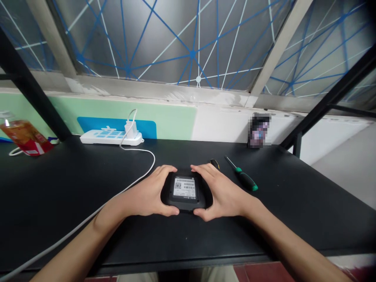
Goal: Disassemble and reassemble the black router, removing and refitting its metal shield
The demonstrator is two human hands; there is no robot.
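A small black box-shaped device (pixel 188 204) is in the middle of the view, with a white printed label (pixel 184 188) facing up that carries a square code and barcodes. My left hand (pixel 149 192) grips its left side, thumb at the near edge and fingers at the far edge. On the opposite side my right hand (pixel 223 192) holds it the same way. Whether the device rests on the black table or is slightly raised I cannot tell. Beyond my right hand lies a green-and-black screwdriver (pixel 246 179), its shaft pointing away to the left.
Part of a black-and-yellow object (pixel 215 163) shows behind my right hand. A white power strip (pixel 111 137) with a plugged-in charger (pixel 131 129) sits by the wall; its white cable (pixel 129 185) runs past my left arm. A drink bottle (pixel 26 135) stands far left, a blurred object (pixel 258 131) back right.
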